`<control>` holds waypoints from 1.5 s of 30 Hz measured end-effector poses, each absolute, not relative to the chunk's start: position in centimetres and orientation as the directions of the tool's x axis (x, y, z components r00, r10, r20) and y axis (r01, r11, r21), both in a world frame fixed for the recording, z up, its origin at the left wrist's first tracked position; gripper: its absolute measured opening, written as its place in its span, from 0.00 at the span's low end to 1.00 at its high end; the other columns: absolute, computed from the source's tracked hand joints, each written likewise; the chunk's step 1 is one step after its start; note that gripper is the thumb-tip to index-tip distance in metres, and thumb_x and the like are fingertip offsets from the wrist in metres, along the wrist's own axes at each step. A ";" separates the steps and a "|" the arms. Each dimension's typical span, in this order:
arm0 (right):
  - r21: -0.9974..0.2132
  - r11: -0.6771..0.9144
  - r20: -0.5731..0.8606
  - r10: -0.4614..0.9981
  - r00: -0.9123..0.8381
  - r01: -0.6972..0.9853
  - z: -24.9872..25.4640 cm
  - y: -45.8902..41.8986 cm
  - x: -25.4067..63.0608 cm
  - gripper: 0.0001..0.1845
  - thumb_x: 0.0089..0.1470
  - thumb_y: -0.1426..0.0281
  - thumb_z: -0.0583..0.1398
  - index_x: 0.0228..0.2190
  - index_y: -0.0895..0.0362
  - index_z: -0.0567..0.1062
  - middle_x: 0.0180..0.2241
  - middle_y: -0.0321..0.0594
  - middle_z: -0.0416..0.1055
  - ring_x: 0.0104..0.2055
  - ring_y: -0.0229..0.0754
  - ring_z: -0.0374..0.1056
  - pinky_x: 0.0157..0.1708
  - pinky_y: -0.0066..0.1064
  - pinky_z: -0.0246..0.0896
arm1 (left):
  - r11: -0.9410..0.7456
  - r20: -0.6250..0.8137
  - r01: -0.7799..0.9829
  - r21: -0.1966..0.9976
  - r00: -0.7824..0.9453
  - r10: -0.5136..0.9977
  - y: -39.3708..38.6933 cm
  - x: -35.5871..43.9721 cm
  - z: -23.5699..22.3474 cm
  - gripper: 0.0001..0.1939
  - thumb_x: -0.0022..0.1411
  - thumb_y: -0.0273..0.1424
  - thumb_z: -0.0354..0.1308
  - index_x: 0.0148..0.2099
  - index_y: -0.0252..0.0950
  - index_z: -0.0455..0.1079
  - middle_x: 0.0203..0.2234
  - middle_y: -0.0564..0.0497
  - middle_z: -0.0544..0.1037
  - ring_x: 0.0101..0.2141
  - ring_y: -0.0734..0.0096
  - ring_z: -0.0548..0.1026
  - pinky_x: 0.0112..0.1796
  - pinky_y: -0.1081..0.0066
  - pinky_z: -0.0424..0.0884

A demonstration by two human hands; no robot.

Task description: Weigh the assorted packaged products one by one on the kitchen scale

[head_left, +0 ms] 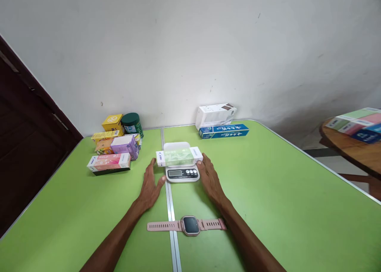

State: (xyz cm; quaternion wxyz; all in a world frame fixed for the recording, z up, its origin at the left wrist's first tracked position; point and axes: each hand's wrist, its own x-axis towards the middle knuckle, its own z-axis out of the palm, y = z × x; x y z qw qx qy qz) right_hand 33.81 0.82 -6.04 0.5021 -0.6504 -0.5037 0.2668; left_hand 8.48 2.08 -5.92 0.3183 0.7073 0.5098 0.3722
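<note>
A green and white toothpaste box point(177, 157) lies crosswise on a white digital kitchen scale point(182, 180), its ends overhanging both sides of the platform. The scale's display looks blank. My left hand point(150, 188) is at the left, fingers stretched and thumb apart, close to the box's left end with nothing in it. At the other end, my right hand point(210, 179) has its fingers extended, with thumb and fingertips at the box's right end; whether they touch it I cannot tell. Nearer to me, a pink smartwatch point(191, 225) lies flat with its strap spread out, the right tip beside my right forearm.
At the left stand a pink toothpaste box point(110, 162), a purple pack point(125, 145), yellow boxes point(113, 122) and a dark green jar point(132, 123). Along the wall lie a white box point(216, 115) and a blue toothpaste box point(224, 131). A wooden table point(342, 141) holds more boxes at the right.
</note>
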 end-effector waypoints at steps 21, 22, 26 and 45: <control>-0.934 0.150 0.277 0.876 0.394 0.323 -5.9 0.2 33.4 0.43 0.66 0.40 0.47 0.64 0.58 0.71 0.66 0.54 0.68 0.70 0.56 0.61 0.71 0.53 0.50 | -0.311 0.254 0.467 0.828 0.183 0.950 0.9 8.3 -5.9 0.42 0.72 0.56 0.49 0.78 0.40 0.48 0.75 0.39 0.54 0.74 0.51 0.52 0.73 0.47 0.48; -0.936 0.163 0.280 0.882 0.378 0.313 -5.9 0.2 33.2 0.42 0.66 0.40 0.48 0.65 0.58 0.70 0.67 0.53 0.67 0.70 0.56 0.60 0.71 0.53 0.51 | -0.316 0.253 0.467 0.826 0.194 0.948 0.6 8.7 -6.0 0.42 0.72 0.56 0.49 0.78 0.40 0.47 0.75 0.39 0.54 0.75 0.51 0.52 0.73 0.47 0.47; -0.957 0.182 0.259 0.883 0.391 0.224 -5.6 0.1 33.5 0.42 0.64 0.40 0.52 0.67 0.55 0.68 0.68 0.51 0.66 0.71 0.56 0.59 0.71 0.53 0.52 | -0.313 0.262 0.473 0.823 0.173 0.950 0.2 10.5 -5.6 0.42 0.73 0.54 0.48 0.78 0.40 0.46 0.76 0.40 0.52 0.75 0.51 0.50 0.73 0.46 0.47; -0.893 -0.047 0.288 0.706 0.647 0.448 -3.8 11.4 54.2 0.52 0.58 0.33 0.46 0.65 0.59 0.68 0.65 0.59 0.68 0.68 0.66 0.60 0.68 0.59 0.51 | -0.430 0.076 0.560 0.709 0.545 0.835 14.6 32.2 0.3 0.49 0.70 0.58 0.45 0.79 0.33 0.37 0.77 0.36 0.45 0.76 0.48 0.44 0.72 0.49 0.43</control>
